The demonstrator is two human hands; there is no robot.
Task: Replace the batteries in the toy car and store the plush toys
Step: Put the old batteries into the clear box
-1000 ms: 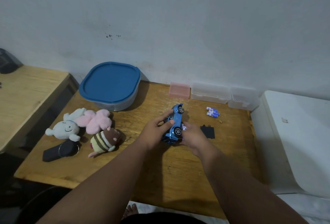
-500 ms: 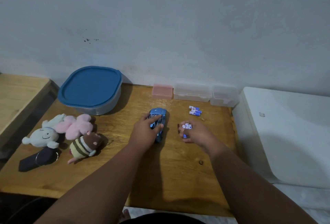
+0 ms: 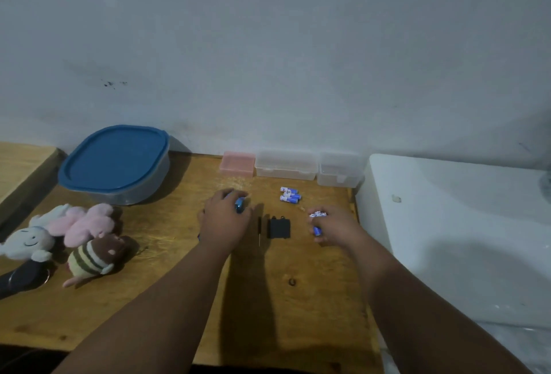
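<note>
Wooden table (image 3: 167,299) as work surface, with blue-lidded container (image 3: 114,159) closed at back left. Three plush toys (image 3: 86,223) lying in front of it, not yet stored.

Left hand (image 3: 225,221) lowered since a second ago — then raised, with the toy car (image 3: 239,205) tipped on its side between both hands. Now holding the car down on the table, fingers curled over it, only a sliver of blue showing.

Right hand (image 3: 334,224) drawn off to the right, well apart from the car, clenched round a few blue-and-white batteries (image 3: 317,214), their ends poking out past the fingers.

Uncovered by that withdrawal: black battery cover (image 3: 278,228) lying loose between the hands, thin screwdriver (image 3: 259,232) just beside it. Second group of batteries (image 3: 289,195) lying on the table near the small lidded boxes (image 3: 286,168) at the back.

Judged reading — cells just taken out of the car, compartment probably open. Refilling, cover and plush storage all outstanding. Which set is old and which new: not tellable.
</note>
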